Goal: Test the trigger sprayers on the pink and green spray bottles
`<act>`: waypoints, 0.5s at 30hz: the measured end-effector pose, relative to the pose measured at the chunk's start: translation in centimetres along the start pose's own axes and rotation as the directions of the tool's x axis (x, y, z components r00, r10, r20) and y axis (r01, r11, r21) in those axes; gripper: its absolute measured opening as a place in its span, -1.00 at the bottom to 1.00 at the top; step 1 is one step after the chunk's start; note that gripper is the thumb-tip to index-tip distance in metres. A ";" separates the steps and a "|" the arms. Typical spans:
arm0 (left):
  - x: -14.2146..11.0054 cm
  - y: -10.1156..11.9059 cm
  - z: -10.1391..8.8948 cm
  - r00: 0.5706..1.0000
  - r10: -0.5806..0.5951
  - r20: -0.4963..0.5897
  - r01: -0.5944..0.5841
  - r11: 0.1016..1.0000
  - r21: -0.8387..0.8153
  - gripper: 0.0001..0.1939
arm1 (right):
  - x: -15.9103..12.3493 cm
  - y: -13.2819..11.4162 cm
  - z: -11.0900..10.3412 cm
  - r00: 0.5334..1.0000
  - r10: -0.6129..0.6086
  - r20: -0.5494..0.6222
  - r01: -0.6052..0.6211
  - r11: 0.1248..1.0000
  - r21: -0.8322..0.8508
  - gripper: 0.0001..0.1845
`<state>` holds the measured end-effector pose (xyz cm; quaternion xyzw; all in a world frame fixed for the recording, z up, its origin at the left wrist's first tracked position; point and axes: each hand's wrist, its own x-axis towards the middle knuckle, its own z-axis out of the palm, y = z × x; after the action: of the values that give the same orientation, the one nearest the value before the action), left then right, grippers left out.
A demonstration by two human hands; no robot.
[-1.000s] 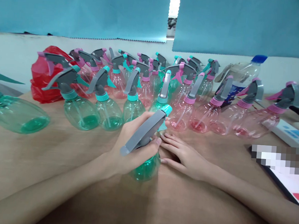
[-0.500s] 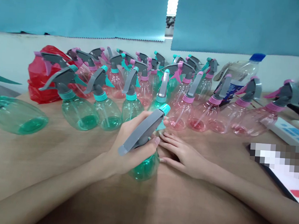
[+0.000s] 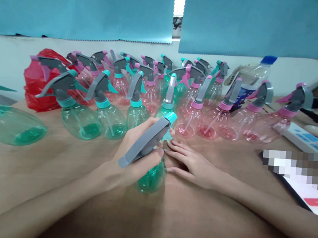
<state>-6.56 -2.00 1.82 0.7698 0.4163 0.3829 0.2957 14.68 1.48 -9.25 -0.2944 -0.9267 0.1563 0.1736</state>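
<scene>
"What's the left hand [image 3: 135, 170] doing?"
"Gripping a green trigger spray bottle [image 3: 151, 179] below its head, before the other spray bottles [image 3: 114, 122]."
"Right hand [image 3: 196, 164]?"
"Open, palm down on the table [image 3: 208, 224], just beside it."

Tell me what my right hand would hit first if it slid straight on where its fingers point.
Probably the green spray bottle in your left hand; your right hand points at it from close by, though whether they touch is unclear.

A teal-blue fabric sheet with a zigzag hem [image 3: 82, 12] spans the upper left, a matching blue sheet [image 3: 258, 26] the upper right; bright light shows in the narrow gap [image 3: 179, 4] at top centre. Below runs a whitish wall [image 3: 11, 56]; a wood-brown tabletop [image 3: 201, 220] spans the bottom.
</scene>
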 end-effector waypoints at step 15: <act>0.0 -0.3 -0.1 1.000 0.010 -0.019 -0.008 0.995 0.102 -0.87 | 0.1 0.0 -0.1 1.000 0.004 0.023 -0.004 1.000 -0.001 -0.32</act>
<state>-6.75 -1.82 1.71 0.7820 0.4346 0.3700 0.2504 14.64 1.50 -9.15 -0.2945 -0.9281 0.1599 0.1624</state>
